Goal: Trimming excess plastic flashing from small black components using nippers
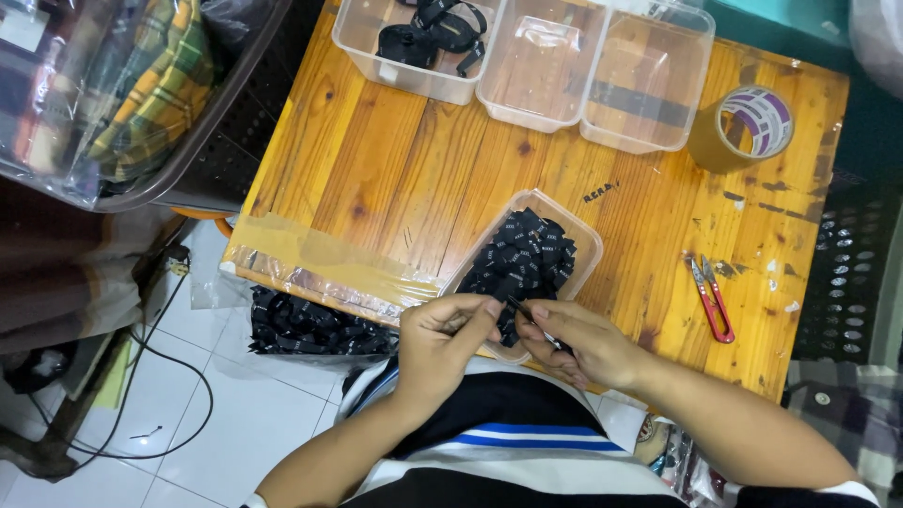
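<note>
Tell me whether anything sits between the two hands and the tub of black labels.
Nothing visible does. The left hand and right hand pinch a black label right at the near rim of the clear tub.

Small home garment/label workshop, not a factory. Evidence: low wooden table (423, 179), scuffed and pen-marked, front edge patched with clear tape, standing on white floor tiles (235, 414). Clear plastic tubs (564, 66) lined up along the back edge, one with black straps; another tub (527, 259) heaped with small black woven labels. Red thread snips (712, 299) and a roll of brown packing tape (743, 127) on the table. Bag of more black labels (315, 329) on the floor. Bin of bagged plaid cloth (141, 85) to the side, loose cable (160, 376) across the tiles.
</note>
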